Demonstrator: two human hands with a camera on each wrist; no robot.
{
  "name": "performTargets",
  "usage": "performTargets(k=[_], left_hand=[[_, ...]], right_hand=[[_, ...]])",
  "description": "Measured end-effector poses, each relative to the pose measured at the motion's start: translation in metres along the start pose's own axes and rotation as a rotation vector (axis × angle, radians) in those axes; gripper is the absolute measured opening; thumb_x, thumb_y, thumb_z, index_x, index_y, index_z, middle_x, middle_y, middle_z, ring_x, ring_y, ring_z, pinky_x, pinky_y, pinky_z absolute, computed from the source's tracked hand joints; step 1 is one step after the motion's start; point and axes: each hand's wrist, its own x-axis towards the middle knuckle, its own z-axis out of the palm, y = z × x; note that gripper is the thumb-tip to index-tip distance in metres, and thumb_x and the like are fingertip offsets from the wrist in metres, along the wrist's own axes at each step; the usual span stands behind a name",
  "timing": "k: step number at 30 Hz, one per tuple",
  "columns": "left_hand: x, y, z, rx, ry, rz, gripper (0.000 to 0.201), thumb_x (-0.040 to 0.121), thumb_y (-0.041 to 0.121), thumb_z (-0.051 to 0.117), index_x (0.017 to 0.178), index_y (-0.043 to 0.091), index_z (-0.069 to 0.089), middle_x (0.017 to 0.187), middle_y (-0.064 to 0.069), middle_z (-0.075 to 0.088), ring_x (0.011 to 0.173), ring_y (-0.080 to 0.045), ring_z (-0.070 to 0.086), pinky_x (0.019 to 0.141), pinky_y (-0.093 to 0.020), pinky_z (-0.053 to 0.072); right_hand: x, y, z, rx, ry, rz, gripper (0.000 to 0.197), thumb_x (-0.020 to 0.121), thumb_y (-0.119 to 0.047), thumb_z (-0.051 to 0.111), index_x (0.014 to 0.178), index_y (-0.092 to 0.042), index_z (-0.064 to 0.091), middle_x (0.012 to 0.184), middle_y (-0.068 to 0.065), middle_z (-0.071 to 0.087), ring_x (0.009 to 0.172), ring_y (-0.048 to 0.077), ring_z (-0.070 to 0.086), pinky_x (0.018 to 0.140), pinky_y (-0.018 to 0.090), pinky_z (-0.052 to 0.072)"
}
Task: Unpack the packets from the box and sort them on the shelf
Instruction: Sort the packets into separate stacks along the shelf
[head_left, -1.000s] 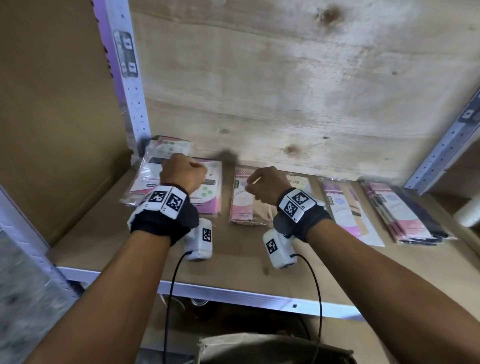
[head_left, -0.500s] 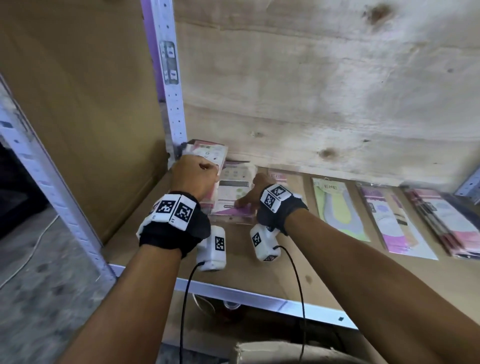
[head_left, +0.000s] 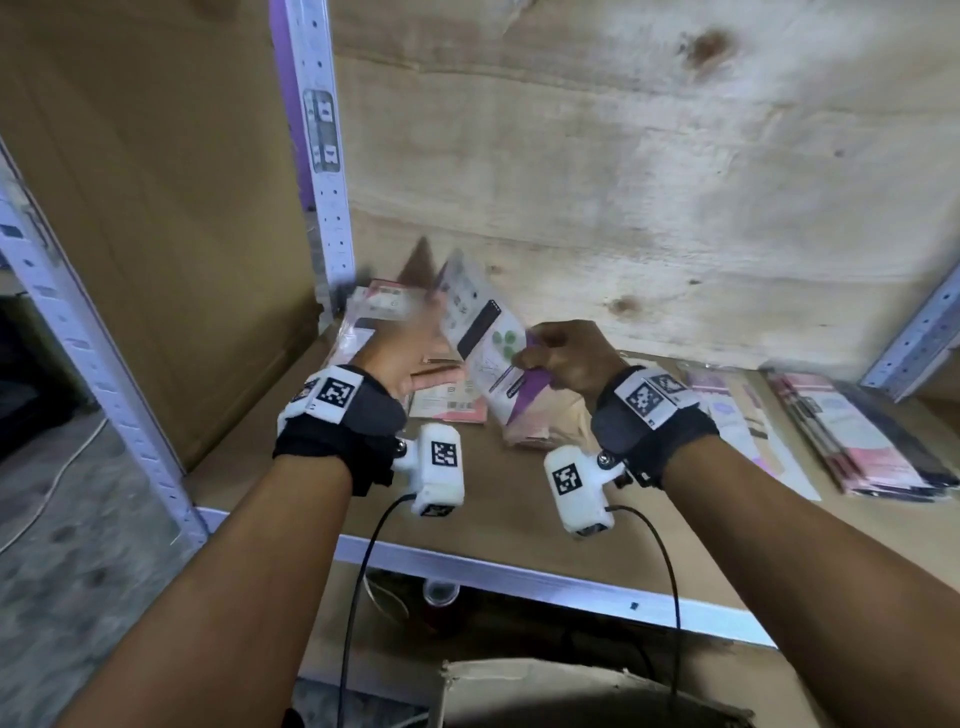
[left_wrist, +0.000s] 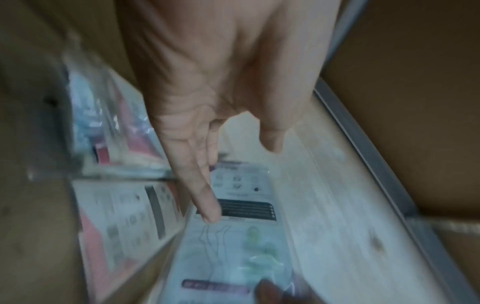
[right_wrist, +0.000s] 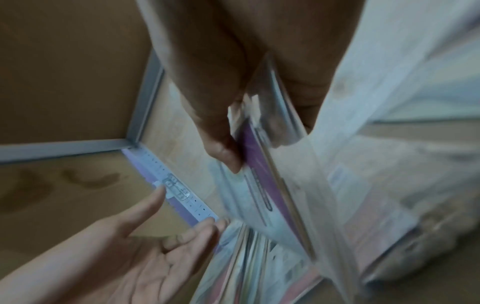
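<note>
My right hand pinches the lower corner of a white and purple packet with green dots and holds it tilted above the shelf. The thumb presses on the packet's purple edge. My left hand is open with its palm turned toward that packet, fingers straight, close beside the packet's printed face. A blurred pile of packets lies in the back left corner. The cardboard box is below the shelf's front edge.
A pink packet and a tan one lie flat under my hands. More packets and a thick stack lie to the right. A perforated metal post and a brown side panel bound the left.
My right hand has lifted the green-dotted packet off the left pile and tilted it up. My left hand, curled on the pile before, has opened and drawn back beside it.
</note>
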Motion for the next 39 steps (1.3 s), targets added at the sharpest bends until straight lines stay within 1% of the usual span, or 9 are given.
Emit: performTargets(k=[4,7,13,16,21,23,29,35,39], left_hand=[[-0.006,0.004,0.000,-0.444,-0.056,-0.192,0.092,0.086,0.076,0.042,0.118,-0.008,0.056,0.111,-0.028,0.069,0.095,-0.039,0.072,0.070,-0.043,0.062],[-0.007,-0.001,0.003,-0.538,-0.161,-0.268,0.096,0.084,0.078,0.041,0.117,-0.011,0.058,0.112,-0.027,0.070,0.094,-0.038,0.073,0.067,-0.040,0.062],[-0.016,-0.016,0.047,-0.078,-0.123,-0.255,0.025,0.093,0.031,0.064,0.100,0.008,0.062,0.074,-0.009,0.073,0.058,-0.013,0.065,0.055,-0.019,0.055],[-0.017,-0.022,0.065,-0.026,-0.157,-0.200,0.006,0.096,0.016,0.059,0.097,0.011,0.062,0.087,-0.007,0.070,0.071,-0.013,0.062,0.059,-0.019,0.054],[-0.016,-0.033,0.085,0.001,-0.148,-0.118,0.026,0.096,0.013,0.059,0.120,0.003,0.061,0.117,-0.017,0.066,0.084,-0.017,0.065,0.057,-0.020,0.059],[-0.017,-0.039,0.092,0.015,-0.165,-0.099,0.024,0.095,0.012,0.060,0.117,0.003,0.062,0.119,-0.016,0.067,0.091,-0.020,0.067,0.069,-0.023,0.060],[-0.022,-0.062,0.118,0.037,-0.336,-0.107,0.018,0.089,0.002,0.066,0.107,0.004,0.067,0.108,-0.015,0.074,0.092,-0.021,0.074,0.076,-0.029,0.062],[-0.028,-0.075,0.134,0.100,-0.444,-0.137,0.012,0.077,-0.004,0.075,0.085,0.004,0.070,0.106,-0.019,0.074,0.096,-0.029,0.074,0.073,-0.029,0.061],[-0.029,-0.081,0.137,0.227,-0.532,-0.191,0.033,0.074,0.008,0.079,0.101,-0.002,0.064,0.108,-0.018,0.074,0.096,-0.034,0.073,0.071,-0.027,0.060]], right_hand=[[-0.028,0.007,-0.034,-0.152,0.081,-0.211,0.008,0.078,-0.015,0.079,0.085,-0.015,0.075,0.090,0.009,0.074,0.075,0.018,0.063,0.073,0.031,0.051],[-0.047,0.018,-0.059,-0.313,0.161,-0.333,0.010,0.079,-0.011,0.077,0.087,-0.016,0.075,0.089,0.005,0.070,0.075,0.019,0.062,0.074,0.031,0.051],[-0.073,0.049,-0.091,-0.613,0.237,-0.328,0.025,0.074,-0.009,0.069,0.087,-0.031,0.070,0.093,-0.006,0.062,0.094,0.018,0.057,0.091,0.040,0.040],[-0.080,0.068,-0.101,-0.666,0.202,-0.266,0.023,0.072,-0.025,0.077,0.090,-0.036,0.068,0.099,-0.008,0.060,0.103,0.019,0.052,0.094,0.040,0.036],[-0.089,0.094,-0.113,-0.328,0.362,-0.263,0.020,0.075,-0.038,0.081,0.088,-0.030,0.068,0.101,0.000,0.064,0.096,0.018,0.056,0.085,0.033,0.045],[-0.088,0.104,-0.115,-0.115,0.405,-0.197,0.011,0.083,-0.032,0.075,0.086,-0.024,0.068,0.095,0.004,0.069,0.085,0.019,0.062,0.077,0.032,0.048],[-0.086,0.122,-0.103,0.455,0.115,0.208,0.037,0.091,-0.042,0.066,0.106,-0.008,0.062,0.081,0.010,0.069,0.063,0.020,0.067,0.054,0.028,0.053],[-0.080,0.124,-0.106,0.646,0.186,0.246,0.042,0.080,-0.012,0.079,0.114,-0.004,0.056,0.096,0.016,0.068,0.066,0.022,0.066,0.054,0.030,0.054],[-0.077,0.130,-0.107,0.682,0.190,0.237,0.033,0.080,0.003,0.073,0.103,-0.012,0.054,0.090,0.011,0.063,0.052,0.012,0.059,0.045,0.023,0.045]])
